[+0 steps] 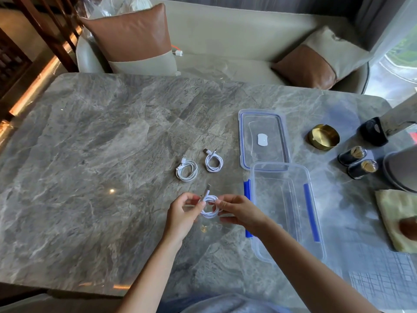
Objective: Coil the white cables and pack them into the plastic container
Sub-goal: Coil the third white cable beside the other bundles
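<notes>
Both hands pinch one cable point(209, 206) between them, the left hand point(184, 210) on its left side and the right hand point(239, 212) on its right, a plug end sticking out past the fingers. It looks light, soft and springy, so the loops will likely spread unless gripped across the whole bundle, not by the plug. A coil point(186, 169) and a second coil point(214, 163) lie just beyond the hands, and the open container point(286, 208) sits beside the right hand.
</notes>
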The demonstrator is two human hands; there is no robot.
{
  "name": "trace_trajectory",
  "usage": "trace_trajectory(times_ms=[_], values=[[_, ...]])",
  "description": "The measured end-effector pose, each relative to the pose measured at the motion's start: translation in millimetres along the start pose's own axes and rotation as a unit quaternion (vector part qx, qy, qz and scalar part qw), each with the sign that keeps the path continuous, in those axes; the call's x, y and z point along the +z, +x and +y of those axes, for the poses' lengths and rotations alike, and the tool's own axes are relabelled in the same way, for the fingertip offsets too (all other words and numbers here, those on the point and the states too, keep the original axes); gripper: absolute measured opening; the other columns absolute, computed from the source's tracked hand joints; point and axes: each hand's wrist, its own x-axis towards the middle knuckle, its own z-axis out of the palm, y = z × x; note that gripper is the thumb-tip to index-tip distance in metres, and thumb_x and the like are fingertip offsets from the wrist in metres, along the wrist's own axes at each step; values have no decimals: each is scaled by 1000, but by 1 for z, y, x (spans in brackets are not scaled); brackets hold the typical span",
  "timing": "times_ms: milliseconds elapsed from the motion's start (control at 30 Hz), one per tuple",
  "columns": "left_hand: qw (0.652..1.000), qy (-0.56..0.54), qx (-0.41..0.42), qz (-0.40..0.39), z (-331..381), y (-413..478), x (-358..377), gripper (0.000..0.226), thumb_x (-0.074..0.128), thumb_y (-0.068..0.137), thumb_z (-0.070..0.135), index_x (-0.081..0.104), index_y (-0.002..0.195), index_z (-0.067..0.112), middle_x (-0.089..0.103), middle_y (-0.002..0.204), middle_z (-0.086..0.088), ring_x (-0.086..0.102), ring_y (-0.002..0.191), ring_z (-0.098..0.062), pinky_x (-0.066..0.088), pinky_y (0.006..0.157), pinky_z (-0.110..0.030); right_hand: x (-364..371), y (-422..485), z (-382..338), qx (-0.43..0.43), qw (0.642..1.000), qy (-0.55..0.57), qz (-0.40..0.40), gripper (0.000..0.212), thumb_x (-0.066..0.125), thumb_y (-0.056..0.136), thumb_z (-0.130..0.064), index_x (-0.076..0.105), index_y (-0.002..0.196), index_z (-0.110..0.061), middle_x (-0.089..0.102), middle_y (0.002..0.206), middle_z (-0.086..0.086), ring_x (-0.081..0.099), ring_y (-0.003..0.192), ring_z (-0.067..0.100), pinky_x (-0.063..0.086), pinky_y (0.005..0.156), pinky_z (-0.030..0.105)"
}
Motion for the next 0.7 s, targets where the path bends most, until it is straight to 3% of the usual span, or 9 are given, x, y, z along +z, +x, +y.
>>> trace_trajectory(times_ms=[100, 200, 333, 467, 700], values=[[1000, 17, 15, -18, 3, -1, 19, 13, 69, 80, 8, 62, 78, 19, 63, 77, -1, 60, 69, -15, 46, 55, -26, -17, -12, 5, -30, 999, -2, 36, 15, 57, 92, -18, 67, 89, -8, 62, 83, 9, 57, 75, 12, 49, 65, 17], [998, 23, 40, -35, 10, -4, 44, 15, 69, 78, 4, 63, 78, 18, 66, 74, 0, 62, 66, -12, 48, 55, -23, -39, -24, 8, -67, 996, -6, 67, 13, 57, 92, -12, 67, 85, -11, 63, 75, 4, 59, 63, 2, 47, 60, 13], [996, 19, 73, -56, 23, -6, 82, 16, 69, 78, 0, 63, 79, 15, 66, 72, 1, 62, 62, -3, 49, 58, -18, -77, -38, 6, -98, 989, -35, 101, 11, 58, 91, -13, 69, 90, -12, 65, 73, -1, 59, 64, -2, 46, 60, 9], [996, 14, 74, -39, 28, -2, 103, 13, 67, 80, 2, 62, 80, 13, 66, 75, -1, 61, 67, -12, 47, 61, -21, -98, -35, 1, -101, 987, -75, 100, 13, 60, 90, -13, 69, 83, -21, 63, 68, -5, 58, 65, 3, 45, 58, 11], [999, 22, 45, 6, 42, 20, 104, 17, 67, 80, 3, 60, 77, 18, 64, 73, 0, 58, 64, -15, 46, 56, -27, -103, -8, -23, -128, 973, -159, 107, 15, 62, 89, -14, 70, 96, -3, 62, 73, 6, 57, 67, 11, 44, 58, 18]])
